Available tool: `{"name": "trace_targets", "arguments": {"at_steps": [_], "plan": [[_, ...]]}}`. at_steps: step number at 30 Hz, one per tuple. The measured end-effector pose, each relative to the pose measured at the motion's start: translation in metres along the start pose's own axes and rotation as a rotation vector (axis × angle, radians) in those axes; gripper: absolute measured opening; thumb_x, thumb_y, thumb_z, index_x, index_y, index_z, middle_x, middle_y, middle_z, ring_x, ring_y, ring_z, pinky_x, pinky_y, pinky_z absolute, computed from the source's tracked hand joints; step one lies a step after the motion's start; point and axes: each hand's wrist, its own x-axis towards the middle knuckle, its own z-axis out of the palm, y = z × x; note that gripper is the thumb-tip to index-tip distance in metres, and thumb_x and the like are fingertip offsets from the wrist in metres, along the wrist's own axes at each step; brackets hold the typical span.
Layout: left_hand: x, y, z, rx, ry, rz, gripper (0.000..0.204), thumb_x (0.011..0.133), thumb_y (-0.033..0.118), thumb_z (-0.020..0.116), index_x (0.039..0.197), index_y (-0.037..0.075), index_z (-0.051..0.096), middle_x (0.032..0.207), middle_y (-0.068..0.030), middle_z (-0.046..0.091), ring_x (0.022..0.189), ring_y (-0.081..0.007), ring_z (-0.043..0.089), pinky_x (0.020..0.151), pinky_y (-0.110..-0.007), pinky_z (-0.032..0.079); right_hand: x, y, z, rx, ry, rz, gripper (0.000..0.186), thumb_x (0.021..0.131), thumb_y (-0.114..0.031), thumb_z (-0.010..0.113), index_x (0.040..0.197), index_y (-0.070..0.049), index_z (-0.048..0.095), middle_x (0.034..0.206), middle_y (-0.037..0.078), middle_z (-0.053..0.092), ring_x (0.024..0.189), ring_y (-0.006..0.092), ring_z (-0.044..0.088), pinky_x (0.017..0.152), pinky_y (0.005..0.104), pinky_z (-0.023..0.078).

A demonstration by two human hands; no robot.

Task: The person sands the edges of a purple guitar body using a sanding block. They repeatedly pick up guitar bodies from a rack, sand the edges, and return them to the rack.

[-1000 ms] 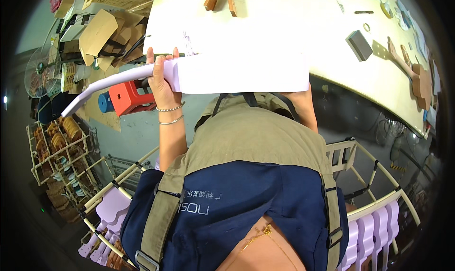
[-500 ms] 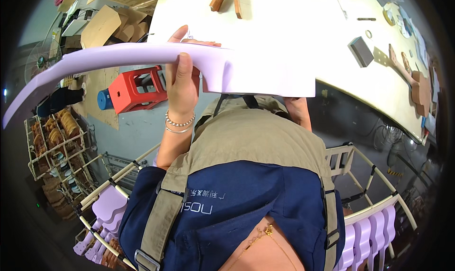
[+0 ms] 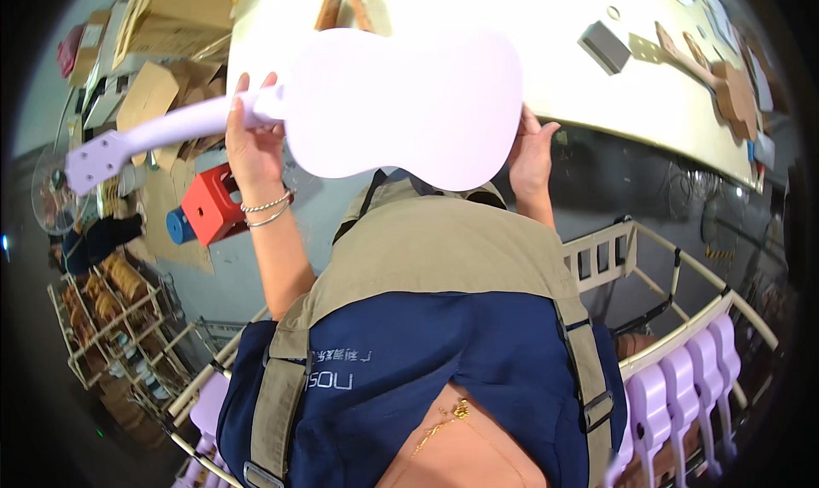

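Observation:
A light purple ukulele (image 3: pixel 405 108) without strings is held level in front of me over the table edge, its broad flat face turned up and its headstock to the left. My left hand (image 3: pixel 254 138) is wrapped round the neck close to the body. At the right end of the body, my right hand (image 3: pixel 534 157) grips the rim, its fingers partly hidden behind it. Bare holes for tuning pegs show in the headstock (image 3: pixel 95 162).
The pale worktable (image 3: pixel 589 95) carries a wooden stand (image 3: pixel 343 6), a dark grey block (image 3: pixel 605 48) and an unpainted ukulele (image 3: pixel 734 95). Left are a red stool (image 3: pixel 213 205), cardboard boxes (image 3: pixel 175 23) and a person (image 3: pixel 102 241). Purple ukuleles (image 3: pixel 650 407) hang on a rack (image 3: pixel 699 351).
The ukulele has rolled from edge-on to showing its broad face, and its neck end has swung in. Both hands have kept hold; my left hand has shifted left, and more of my right hand shows.

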Motion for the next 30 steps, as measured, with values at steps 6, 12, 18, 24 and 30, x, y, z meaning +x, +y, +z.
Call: {"name": "trace_targets", "arguments": {"at_steps": [6,12,18,24,30], "plan": [[-0.001,-0.017,-0.016,-0.018,0.158,-0.125,0.049,0.093,0.034,0.049,0.130,0.002,0.043,0.125,-0.0190,0.052,0.108,-0.0229,0.055,0.094,-0.034,0.045,-0.010,-0.017,0.024,-0.054,-0.050,-0.103,0.090,0.087,-0.068,0.012,0.142,0.002,0.020,0.146,0.014,0.028,0.134,0.0236,0.028,0.109,0.0352,0.021],[-0.010,-0.006,-0.006,0.066,0.012,-0.090,0.051,0.095,0.034,0.046,0.134,0.002,0.037,0.123,-0.0208,0.053,0.102,-0.0248,0.059,0.088,-0.036,0.050,-0.013,-0.008,0.018,0.087,0.024,-0.051,0.089,0.086,-0.069,0.014,0.143,-0.001,0.020,0.146,0.011,0.028,0.132,0.0234,0.030,0.108,0.0357,0.024],[-0.032,-0.003,0.040,0.180,-0.030,-0.053,0.052,0.096,0.032,0.043,0.136,0.000,0.034,0.123,-0.0213,0.051,0.111,-0.0281,0.053,0.089,-0.039,0.047,-0.014,0.025,-0.011,0.328,0.144,-0.019,0.083,0.089,-0.065,0.017,0.141,-0.001,0.024,0.141,0.010,0.036,0.128,0.0234,0.036,0.106,0.0372,0.029],[-0.032,-0.005,0.040,0.161,-0.167,-0.018,0.051,0.095,0.026,0.048,0.137,0.001,0.034,0.111,-0.0165,0.059,0.089,-0.0199,0.062,0.069,-0.027,0.050,-0.023,0.026,-0.020,0.179,0.028,-0.069,0.068,0.093,-0.049,0.037,0.140,-0.002,0.023,0.141,0.013,0.033,0.127,0.0269,0.036,0.105,0.0405,0.029],[-0.029,-0.020,0.034,-0.159,-0.506,0.068,0.040,0.090,0.017,0.058,0.125,0.003,0.044,0.115,-0.0231,0.058,0.107,-0.0276,0.056,0.090,-0.037,0.045,-0.023,0.081,-0.123,0.157,-0.054,-0.024,0.056,0.070,-0.014,0.079,0.115,0.000,0.048,0.112,0.007,0.053,0.107,0.0220,0.049,0.097,0.0415,0.036]]}}
